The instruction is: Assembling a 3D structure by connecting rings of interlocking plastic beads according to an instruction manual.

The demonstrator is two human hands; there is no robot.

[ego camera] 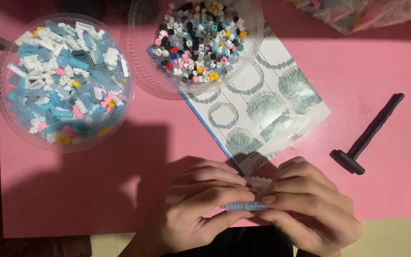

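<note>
At nine o'clock our left hand (200, 209) pinches one end of the small pale-blue brick assembly (247, 206), low at six o'clock on the pink mat (120, 190). At three o'clock our right hand (305, 209) clamps the other end. We judge it light, stiff but prone to snapping apart, best held by its long edges.

The flat table mat (381, 157) is plain pink, with a pale cream strip along its lower edge. The clear round plastic bowl on the left (1, 102) holds tiny bricks mostly light blue, white and grey, flecked with pink and yellow. The second clear round bowl (141, 71) holds smaller bricks in black, white, grey and teal, with spots of pink, yellow, red and blue. The white printed instruction sheet (267, 107) shows grey-green octagon drawings and has a blue edge. The T-shaped plastic tool (367, 135) is black. The small brick assembly (250, 205) between the hands is light blue and white.
</note>
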